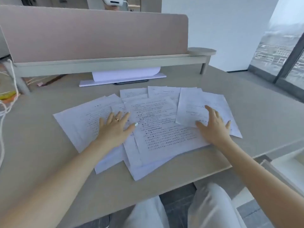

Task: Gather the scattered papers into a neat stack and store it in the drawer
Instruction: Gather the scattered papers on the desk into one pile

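Several white printed papers (pixel 158 129) lie fanned out and overlapping in the middle of the beige desk (pixel 41 145). My left hand (pixel 115 127) rests flat on the left sheets, fingers spread, a ring on one finger. My right hand (pixel 213 125) lies palm down with fingers apart on the right sheets, over the lower edge of a tilted page (pixel 197 102). Neither hand grips a sheet. An open white drawer (pixel 286 163) shows at the right, below the desk's edge.
A pink divider panel (pixel 92 33) on a raised shelf (pixel 115 63) closes the desk's far side. A white stand with a curled sheet (pixel 123 76) sits under the shelf. White cords (pixel 6 102) hang at the left. A window (pixel 283 51) is at the right.
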Demonstrator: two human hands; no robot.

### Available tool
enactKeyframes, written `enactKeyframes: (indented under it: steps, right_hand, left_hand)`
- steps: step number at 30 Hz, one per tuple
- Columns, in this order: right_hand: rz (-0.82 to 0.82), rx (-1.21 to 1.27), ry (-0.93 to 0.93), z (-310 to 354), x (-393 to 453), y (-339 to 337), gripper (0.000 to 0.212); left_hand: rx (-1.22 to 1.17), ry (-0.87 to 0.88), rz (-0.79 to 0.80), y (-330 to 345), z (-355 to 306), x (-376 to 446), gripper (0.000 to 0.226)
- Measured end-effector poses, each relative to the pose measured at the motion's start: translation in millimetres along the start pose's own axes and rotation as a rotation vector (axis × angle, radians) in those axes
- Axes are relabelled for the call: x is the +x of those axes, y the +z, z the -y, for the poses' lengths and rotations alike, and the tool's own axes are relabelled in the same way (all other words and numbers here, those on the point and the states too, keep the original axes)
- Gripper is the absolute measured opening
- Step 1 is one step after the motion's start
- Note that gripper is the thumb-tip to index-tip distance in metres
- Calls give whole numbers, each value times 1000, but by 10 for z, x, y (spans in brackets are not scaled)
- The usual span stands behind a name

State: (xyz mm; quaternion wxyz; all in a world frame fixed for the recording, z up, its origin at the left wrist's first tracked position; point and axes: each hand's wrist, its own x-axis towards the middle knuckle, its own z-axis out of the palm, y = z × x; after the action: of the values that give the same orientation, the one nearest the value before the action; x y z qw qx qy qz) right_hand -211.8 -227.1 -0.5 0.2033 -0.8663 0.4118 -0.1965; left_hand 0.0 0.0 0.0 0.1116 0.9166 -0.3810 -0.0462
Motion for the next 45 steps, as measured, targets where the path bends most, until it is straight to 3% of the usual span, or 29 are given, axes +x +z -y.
enactKeyframes:
  steps: [2, 4, 9, 13, 16, 18, 21, 24, 26, 28, 37, 41, 45]
  right_hand:
    - [6, -131, 78, -42, 133, -3, 75]
    - [121, -229, 103, -98, 307, 7, 78]
    - [462, -357, -90, 214, 776, 166, 72]
    - [581, -336, -265, 621, 846, 257, 65]
    - [556, -278, -388, 859, 758, 401, 60]
    - [446, -158, -418, 957, 764, 478, 50]
    - [234, 84, -266, 932, 976, 473, 43]
    - [65, 8, -5, 587, 1253, 311, 58]
    - [103, -72, 191, 318, 1339, 227, 68]
    - [149, -83, 245, 184, 1371, 219, 71]
    - [263, 356, 16, 430, 1146, 385, 76]
    - [263, 619, 35, 587, 1022, 365, 77]
    - [450, 861, 224, 647, 956, 338, 39]
  left_hand:
    - [36, -30, 61, 27, 49, 35, 70]
    - [54, -51, 97, 69, 105, 112, 71]
    - [58, -73, 102, 27, 118, 487, 69]
    - [13, -107, 27, 46, 137, 695, 66]
    - [-97, -126, -29, 52, 162, 712, 64]
    - [-126, -111, -74, 60, 164, 670, 64]
    - [-108, -84, -81, 79, 160, 632, 66]
    - [-74, -69, -60, 93, 141, 632, 69]
    - [-68, -62, -45, 95, 134, 642, 71]
    - [-66, -52, -31, 100, 135, 656, 72]
    - [-119, 40, 30, 73, -12, 584, 72]
    - [-188, 14, 24, 66, -40, 572, 71]
    - [-254, -7, -1, 76, -46, 514, 73]
